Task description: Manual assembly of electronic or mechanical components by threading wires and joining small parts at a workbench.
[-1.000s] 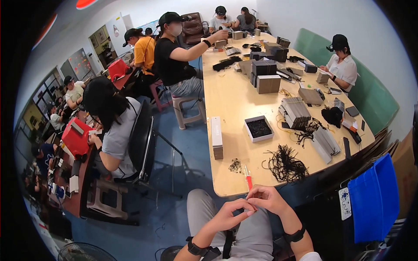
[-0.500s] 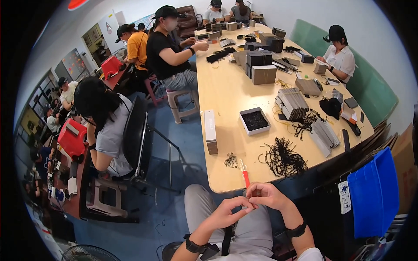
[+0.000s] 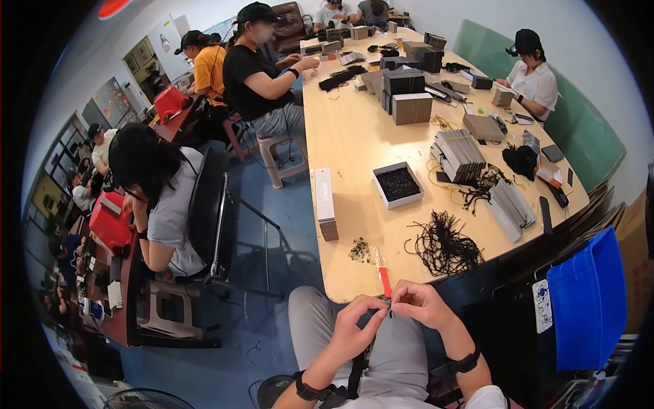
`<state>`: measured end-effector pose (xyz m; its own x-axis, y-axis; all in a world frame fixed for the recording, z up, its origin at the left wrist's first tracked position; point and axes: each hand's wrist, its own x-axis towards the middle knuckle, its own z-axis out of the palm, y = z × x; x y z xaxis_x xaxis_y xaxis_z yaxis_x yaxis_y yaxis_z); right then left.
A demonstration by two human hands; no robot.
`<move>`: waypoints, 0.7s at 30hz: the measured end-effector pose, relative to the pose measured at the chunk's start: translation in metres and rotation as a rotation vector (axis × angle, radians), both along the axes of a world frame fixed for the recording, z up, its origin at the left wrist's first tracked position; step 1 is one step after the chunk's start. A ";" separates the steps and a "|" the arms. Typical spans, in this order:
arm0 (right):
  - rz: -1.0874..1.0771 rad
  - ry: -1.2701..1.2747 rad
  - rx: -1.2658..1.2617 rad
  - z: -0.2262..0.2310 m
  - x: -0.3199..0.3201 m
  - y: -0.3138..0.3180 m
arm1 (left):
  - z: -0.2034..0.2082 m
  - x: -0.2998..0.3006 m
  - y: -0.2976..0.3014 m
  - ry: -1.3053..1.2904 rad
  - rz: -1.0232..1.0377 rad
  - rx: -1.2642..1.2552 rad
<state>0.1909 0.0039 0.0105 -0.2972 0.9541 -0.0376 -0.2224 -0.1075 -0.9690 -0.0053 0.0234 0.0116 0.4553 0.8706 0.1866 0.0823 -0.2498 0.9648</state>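
Over my lap, close to the table's near edge, my left hand point(image 3: 358, 324) and my right hand point(image 3: 424, 306) meet fingertip to fingertip, both closed in a pinch. A small black piece point(image 3: 391, 311) shows between them; it looks like thin cord, but most of it is hidden by the fingers. Just beyond lies a red-handled tool point(image 3: 384, 281) with a slim pale end, at the table edge. To its left are small dark loops point(image 3: 359, 250) in a loose heap. On the right spreads a tangled pile of black cords point(image 3: 446, 245).
A white box point(image 3: 407, 202) of small black pieces stands on the table point(image 3: 354, 143). Left of it is a stack of cards point(image 3: 325, 204); to the right are banded card bundles point(image 3: 458, 157). A blue bin point(image 3: 587, 300) stands at my right. Several people work around the room.
My hands have risen slightly toward the table edge, and their fingertips have shifted so that a small black piece now shows between them. The view has tilted a little.
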 end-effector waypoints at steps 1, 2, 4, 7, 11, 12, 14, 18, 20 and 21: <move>0.000 0.000 -0.001 0.000 -0.001 0.000 | 0.003 0.002 -0.001 0.000 0.000 -0.001; -0.030 0.047 0.011 -0.001 -0.003 0.000 | 0.007 0.005 -0.002 0.022 0.069 0.063; -0.057 0.095 0.022 -0.003 -0.006 -0.001 | 0.009 0.010 -0.004 0.046 0.139 0.125; -0.106 0.117 0.022 -0.007 -0.010 0.000 | 0.009 0.013 -0.005 0.076 0.224 0.283; -0.154 0.128 -0.019 -0.009 -0.011 0.000 | 0.009 0.013 -0.005 0.163 0.237 0.365; -0.160 0.127 -0.052 -0.009 -0.011 0.000 | 0.009 0.012 -0.005 0.176 0.236 0.378; -0.177 0.151 -0.050 -0.009 -0.014 0.000 | 0.009 0.012 -0.005 0.183 0.239 0.390; -0.229 0.144 -0.078 -0.010 -0.014 -0.001 | 0.011 0.014 -0.004 0.158 0.262 0.375; -0.236 0.146 -0.078 -0.011 -0.014 -0.001 | 0.008 0.015 -0.005 0.131 0.264 0.350; -0.244 0.146 -0.077 -0.011 -0.015 -0.001 | 0.007 0.015 -0.005 0.102 0.266 0.326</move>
